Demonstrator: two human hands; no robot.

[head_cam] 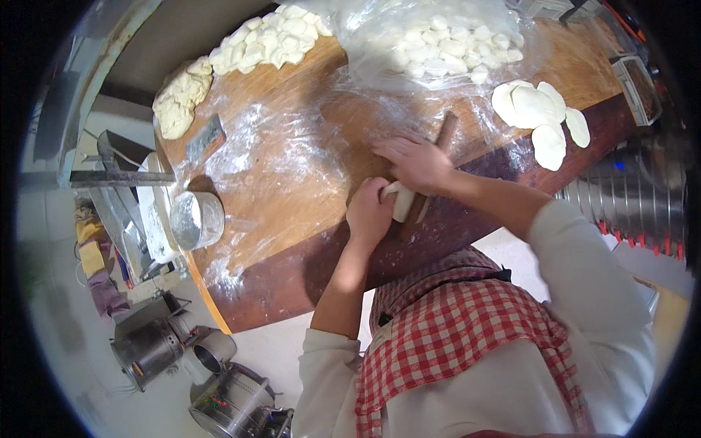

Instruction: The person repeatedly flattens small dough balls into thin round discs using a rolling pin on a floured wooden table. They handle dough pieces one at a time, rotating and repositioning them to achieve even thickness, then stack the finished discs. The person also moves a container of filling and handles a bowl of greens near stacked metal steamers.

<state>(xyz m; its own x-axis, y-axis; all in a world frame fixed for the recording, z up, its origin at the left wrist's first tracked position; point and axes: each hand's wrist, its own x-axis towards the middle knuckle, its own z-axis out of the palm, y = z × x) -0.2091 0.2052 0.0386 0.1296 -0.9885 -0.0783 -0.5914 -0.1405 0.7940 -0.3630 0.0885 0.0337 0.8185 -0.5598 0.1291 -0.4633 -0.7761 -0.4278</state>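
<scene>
My left hand [369, 211] pinches the edge of a small pale dough piece [403, 203] near the front of the floured wooden board [279, 219]. Just beyond it, my right hand [421, 164] lies across a wooden rolling pin [448, 128], its palm on the pin and its fingers stretched flat to the left. The pin's far end sticks out past the hand; its near end shows beside the dough. Part of the dough is hidden by my hands. Several thin, flat dough rounds [539, 107] overlap at the right of the board.
Dough pieces [268, 38] are heaped at the back left beside a larger dough lump [183, 101]. Clear plastic sheeting [372, 55] covers more dough pieces [446, 49]. A dough scraper [206, 138] and a floury metal bowl [197, 220] sit left. Metal pots [233, 402] stand below.
</scene>
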